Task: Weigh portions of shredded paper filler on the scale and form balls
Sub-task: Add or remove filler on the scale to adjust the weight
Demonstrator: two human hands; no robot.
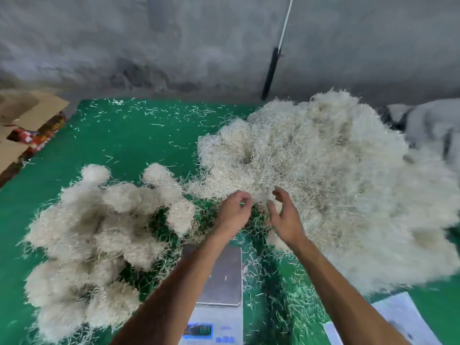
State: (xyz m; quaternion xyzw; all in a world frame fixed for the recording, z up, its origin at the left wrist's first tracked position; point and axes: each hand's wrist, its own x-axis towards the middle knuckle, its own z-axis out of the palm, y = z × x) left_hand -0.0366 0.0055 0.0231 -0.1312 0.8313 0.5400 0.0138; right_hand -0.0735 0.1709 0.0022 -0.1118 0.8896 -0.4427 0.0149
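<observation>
A: How far along does the job look?

B: Well under way, by the look of it. Left of the scale point(219, 287) lies a heap of formed balls point(94, 240), many of them, touching one another on the green bench point(119, 140). That much seems done.

A: And what is left?

B: A good deal. Right of the scale and beyond it sits the big loose pile of shredded paper filler point(323, 175), far larger than the heap of balls. Judging from that, more portions remain than have been made.

A: Is anything on the scale now?

B: Its platform is nearly bare, only a stray shred or two. The display is lit but too blurred to read. So no portion is being weighed at this moment.

A: What are the hands doing?

B: Both reach past the far end of the scale to the near edge of the loose pile. The left hand point(232, 212) has its fingers curled, pinching at strands; the right hand point(283, 215) is spread, fingers loosely bent, holding nothing plainly. It reads as picking up the next portion.

A: Anything else about?

B: Loose shreds scattered over the bench, and sheets of white paper point(388, 319) near the scale's right side.
</observation>
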